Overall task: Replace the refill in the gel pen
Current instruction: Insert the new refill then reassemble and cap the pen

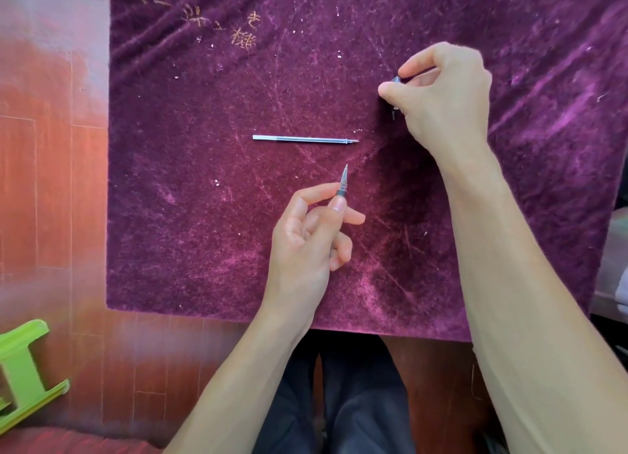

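A thin grey refill [304, 139] lies flat on the purple velvet cloth [204, 198], its metal tip pointing right. My left hand [306, 246] grips a gel pen [342, 183] near its front, tip pointing up and away; most of the barrel is hidden in the palm. My right hand [441, 93] hovers at the upper right of the cloth, fingers pinched on a small dark pen part [396, 79], mostly hidden by the fingers. The loose refill lies between the two hands, touching neither.
The cloth covers a small table over a red-brown wooden floor [51, 181]. A green plastic stool [23, 368] lies at the lower left. My legs in dark trousers [339, 402] show below the table's near edge.
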{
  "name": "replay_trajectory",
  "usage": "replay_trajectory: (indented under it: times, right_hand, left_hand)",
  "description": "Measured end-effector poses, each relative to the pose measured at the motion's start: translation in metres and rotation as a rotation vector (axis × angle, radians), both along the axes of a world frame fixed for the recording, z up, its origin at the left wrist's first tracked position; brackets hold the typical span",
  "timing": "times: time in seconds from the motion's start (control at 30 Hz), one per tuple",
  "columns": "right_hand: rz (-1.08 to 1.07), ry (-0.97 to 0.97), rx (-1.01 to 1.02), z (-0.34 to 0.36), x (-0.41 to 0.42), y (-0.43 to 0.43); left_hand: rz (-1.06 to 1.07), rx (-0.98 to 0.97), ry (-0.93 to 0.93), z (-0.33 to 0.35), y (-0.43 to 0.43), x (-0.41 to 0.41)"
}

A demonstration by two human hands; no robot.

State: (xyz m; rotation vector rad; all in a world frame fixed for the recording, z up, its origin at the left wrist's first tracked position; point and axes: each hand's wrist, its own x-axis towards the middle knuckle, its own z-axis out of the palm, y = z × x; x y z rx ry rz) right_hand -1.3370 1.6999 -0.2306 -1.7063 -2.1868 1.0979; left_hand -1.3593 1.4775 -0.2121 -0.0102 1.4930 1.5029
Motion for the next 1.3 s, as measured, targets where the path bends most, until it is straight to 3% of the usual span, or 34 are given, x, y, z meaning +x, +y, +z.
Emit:
replay_trajectory:
  times: [0.13, 0.3, 0.4, 0.73, 1.3]
  right_hand:
    - [0.022, -0.016, -0.021, 0.007, 0.007, 0.005]
    - [-0.082, 0.498, -0.433, 0.028, 0.038, -0.032]
    - [-0.110, 0.579, -0.556, 0.028, 0.058, -0.062]
    - [-0.197, 0.645, -0.566, 0.019, 0.066, -0.089]
    - [-0.131, 0.639, -0.602, 0.025, 0.070, -0.102]
  left_hand:
    - [-0.001, 0.000, 0.005, 0.000, 0.000, -0.002]
    - [-0.067, 0.034, 0.036, 0.004, -0.003, -0.004]
    - [-0.071, 0.026, 0.060, 0.005, -0.005, 0.001]
    - [-0.073, -0.006, 0.054, 0.003, -0.012, 0.006]
    - [-0.034, 0.024, 0.015, 0.003, -0.011, 0.009]
